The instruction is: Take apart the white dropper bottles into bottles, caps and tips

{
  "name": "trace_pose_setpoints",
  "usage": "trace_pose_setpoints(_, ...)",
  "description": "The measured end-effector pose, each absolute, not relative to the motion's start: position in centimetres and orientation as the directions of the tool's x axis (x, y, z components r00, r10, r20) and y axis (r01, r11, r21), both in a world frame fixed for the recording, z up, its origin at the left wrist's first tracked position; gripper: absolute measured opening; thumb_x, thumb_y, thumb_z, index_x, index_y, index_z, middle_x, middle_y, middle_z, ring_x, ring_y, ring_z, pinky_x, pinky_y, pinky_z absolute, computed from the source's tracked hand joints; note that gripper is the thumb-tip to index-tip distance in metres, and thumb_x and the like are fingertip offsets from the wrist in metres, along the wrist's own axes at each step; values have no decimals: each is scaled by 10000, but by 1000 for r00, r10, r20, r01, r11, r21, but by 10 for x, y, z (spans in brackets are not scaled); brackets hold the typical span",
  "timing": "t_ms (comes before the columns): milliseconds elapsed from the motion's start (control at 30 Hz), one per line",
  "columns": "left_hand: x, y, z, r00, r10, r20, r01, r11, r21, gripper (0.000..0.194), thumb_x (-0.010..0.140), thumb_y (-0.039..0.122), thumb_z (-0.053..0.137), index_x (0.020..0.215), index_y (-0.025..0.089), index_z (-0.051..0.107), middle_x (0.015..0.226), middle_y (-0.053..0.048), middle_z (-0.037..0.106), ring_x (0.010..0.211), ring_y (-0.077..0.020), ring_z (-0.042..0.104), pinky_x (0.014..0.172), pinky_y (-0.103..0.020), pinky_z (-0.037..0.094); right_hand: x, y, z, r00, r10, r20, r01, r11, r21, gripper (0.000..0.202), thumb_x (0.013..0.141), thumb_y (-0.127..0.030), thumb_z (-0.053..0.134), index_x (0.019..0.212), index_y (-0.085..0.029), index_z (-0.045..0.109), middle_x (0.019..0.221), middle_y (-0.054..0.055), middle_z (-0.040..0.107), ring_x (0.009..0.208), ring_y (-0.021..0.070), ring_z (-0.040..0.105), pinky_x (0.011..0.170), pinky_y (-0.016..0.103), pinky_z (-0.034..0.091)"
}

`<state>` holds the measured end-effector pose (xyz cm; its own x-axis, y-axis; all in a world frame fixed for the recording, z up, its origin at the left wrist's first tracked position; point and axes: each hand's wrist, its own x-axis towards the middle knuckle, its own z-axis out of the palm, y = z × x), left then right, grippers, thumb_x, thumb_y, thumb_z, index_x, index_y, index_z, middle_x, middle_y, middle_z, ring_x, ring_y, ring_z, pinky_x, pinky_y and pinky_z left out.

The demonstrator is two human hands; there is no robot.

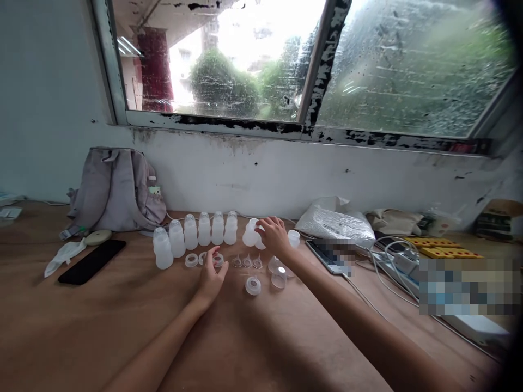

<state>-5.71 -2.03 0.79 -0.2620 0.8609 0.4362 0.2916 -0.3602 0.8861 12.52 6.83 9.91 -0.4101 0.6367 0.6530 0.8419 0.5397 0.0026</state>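
My left hand [212,279] rests on the table with its fingers apart, beside white collar rings [191,260] that it partly covers. My right hand [273,233] reaches farther out, its fingers closed around the upper part of a frosted baby bottle [260,243]; the hand hides part of it. Another uncapped bottle [250,234] stands just left of those fingers. Between the hands lie three clear silicone nipples [247,261]. Nearer to me is a nipple set in a collar ring [253,286]. Clear dome caps [279,277] sit under my right forearm.
Several capped baby bottles [204,230] form a row at the back left. A black phone [93,262] and a grey backpack [112,188] are farther left. On the right are a plastic bag [337,223], a tablet [327,256], cables and a power strip [402,272].
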Motion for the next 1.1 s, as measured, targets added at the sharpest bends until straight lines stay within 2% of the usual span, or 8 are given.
trace_pose_setpoints(200,-55,-22,7,-212,840,500,358,-409,839,351,743,166,459,1092,200,437,1120,-71,468,1025,-179,457,869,-341,373,118,109,92,-514,689,511,849,492,191,143,805,-182,458,853,-178,592,890,84,613,919,222,441,811,332,248)
trace_pose_setpoints(467,-55,-23,8,-177,825,537,430,-426,796,338,730,116,429,1055,200,464,1066,-61,502,1008,-176,466,861,-334,366,115,123,85,-487,739,466,870,459,180,150,795,-191,471,884,-182,592,898,88,626,929,228,455,785,339,257)
trace_pose_setpoints(567,-54,-24,9,-162,823,544,437,-435,787,341,725,106,428,1051,197,462,1060,-61,506,1010,-176,464,868,-337,362,113,114,91,-428,727,537,888,448,102,171,813,-247,455,925,-182,567,921,94,614,930,226,464,759,328,282)
trace_pose_setpoints(667,-54,-26,10,-153,824,546,444,-436,783,343,724,100,422,1051,198,459,1063,-61,507,1014,-178,463,870,-343,363,112,86,88,-347,715,607,880,472,-54,228,855,-324,362,883,-188,543,851,79,610,815,198,509,663,289,313)
trace_pose_setpoints(767,-54,-26,10,-132,823,552,458,-444,771,330,725,97,413,1036,196,465,1049,-60,514,1011,-181,466,871,-348,365,113,43,67,-376,803,462,819,521,-239,285,842,-424,342,805,-201,515,634,22,572,550,143,494,506,242,273)
trace_pose_setpoints(867,-54,-27,10,-94,814,573,493,-462,737,304,723,98,409,1002,195,483,1011,-58,528,993,-184,477,874,-356,365,118,4,37,-383,865,323,802,485,-349,279,721,-483,510,773,-209,489,553,-13,517,493,137,467,462,229,220)
trace_pose_setpoints(967,-52,-28,10,-11,814,581,535,-486,690,297,697,104,441,974,190,503,976,-58,541,972,-196,488,876,-371,366,121,-13,16,-372,876,308,767,476,-430,234,708,-424,536,796,-216,471,557,-26,500,519,139,470,475,226,230)
trace_pose_setpoints(1100,-51,-33,11,190,806,561,519,-567,640,395,633,105,513,1018,195,504,1006,-65,546,982,-214,481,884,-377,367,118,-6,8,-450,822,348,602,568,-561,167,731,-366,515,764,-209,469,553,-39,487,517,121,456,494,220,274)
